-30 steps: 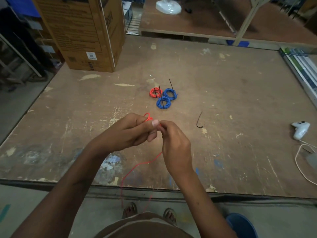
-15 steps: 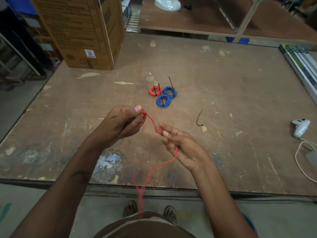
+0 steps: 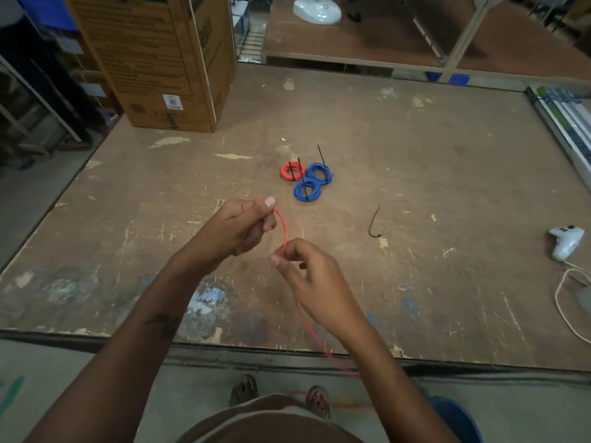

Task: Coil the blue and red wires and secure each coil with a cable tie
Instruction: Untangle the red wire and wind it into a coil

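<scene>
Above the near edge of the surface (image 3: 447,174) we hold a loose red wire (image 3: 283,226) between both hands. Our left hand (image 3: 236,230) is curled, pinching the wire's end at the thumb; whatever is wound inside that fist is hidden. Our right hand (image 3: 315,276) pinches the wire lower down, and the blurred tail drops past the near edge toward the floor. Near the middle of the surface lie a tied red coil (image 3: 292,171) and two tied blue coils (image 3: 307,189), touching. A black cable tie (image 3: 373,223) lies apart, toward the right edge.
</scene>
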Tool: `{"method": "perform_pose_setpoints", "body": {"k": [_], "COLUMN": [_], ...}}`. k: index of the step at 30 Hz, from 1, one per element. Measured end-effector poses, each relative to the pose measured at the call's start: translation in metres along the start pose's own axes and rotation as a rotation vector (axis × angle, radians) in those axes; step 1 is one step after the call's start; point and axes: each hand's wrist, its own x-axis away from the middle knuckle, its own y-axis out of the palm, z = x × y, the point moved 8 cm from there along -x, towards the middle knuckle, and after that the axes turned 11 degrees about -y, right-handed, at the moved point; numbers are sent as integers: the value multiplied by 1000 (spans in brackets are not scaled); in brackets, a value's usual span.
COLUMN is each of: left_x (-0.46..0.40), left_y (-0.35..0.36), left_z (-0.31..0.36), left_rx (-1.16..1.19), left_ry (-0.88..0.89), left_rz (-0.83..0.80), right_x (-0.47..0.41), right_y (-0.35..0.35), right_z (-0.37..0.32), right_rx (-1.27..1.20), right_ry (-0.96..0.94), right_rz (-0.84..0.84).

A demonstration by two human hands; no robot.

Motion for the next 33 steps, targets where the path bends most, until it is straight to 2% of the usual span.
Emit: {"method": "perform_pose_setpoints", "body": {"k": [2, 4, 7, 9, 13, 18, 22, 24, 26, 29, 33], "left_x": [2, 5, 16, 26, 32, 33, 29, 26, 24, 21, 11], "left_y": [-1, -1, 16, 29, 45, 59, 56, 47, 40, 34, 28], "left_z": [-4, -6, -3, 2, 13, 16, 13, 14, 16, 13, -12], "left_rx": [-21, 0, 126, 202, 264, 571, 640, 470, 107, -308, -599], "left_ry": [-11, -17, 0, 16, 48, 65, 146, 219, 285, 298, 231], "left_rz": [-1, -7, -148, -237, -286, -397, -189, -25, 126, 247, 203], "right_x": [-4, -5, -6, -8, -10, 1, 10, 19, 30, 40, 42], "right_y": [-9, -10, 0, 5, 9, 18, 29, 40, 49, 39, 2], "right_z": [12, 28, 36, 33, 26, 13, 11, 3, -6, -14, -17], "right_rx": [-60, -273, -656, -740, -669, -491, -331, -357, -388, -299, -142], "right_ry": [79, 183, 288, 264, 153, 25, 60, 94, 132, 154, 168], "right_rz": [84, 174, 262, 288, 270, 199, 68, -67, -175, -135, -26]}}
